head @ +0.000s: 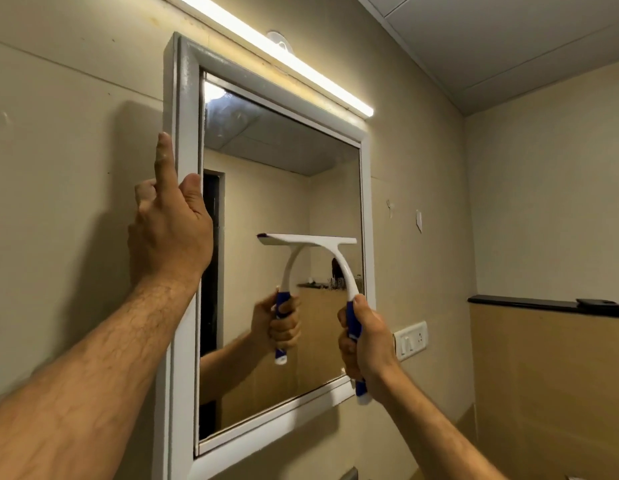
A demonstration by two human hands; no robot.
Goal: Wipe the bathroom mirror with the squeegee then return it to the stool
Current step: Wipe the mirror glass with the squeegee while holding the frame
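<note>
The right hand [367,341] clenches the blue grip of the white plastic squeegee [343,268], blade against the glass at mid-height. The left hand [173,230] grips the left edge of the white-framed rectangular wall mirror [284,188], beneath a lit tube lamp [273,53].

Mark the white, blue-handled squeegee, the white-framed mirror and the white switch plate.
white, blue-handled squeegee [311,240]: head view, blade bar.
white-framed mirror [187,109]: head view, left frame.
white switch plate [410,340]: head view, front face.

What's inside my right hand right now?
The right hand grips the squeegee by its blue handle; the white neck shows above, the handle's end below. The hand covers the handle's middle.
</note>
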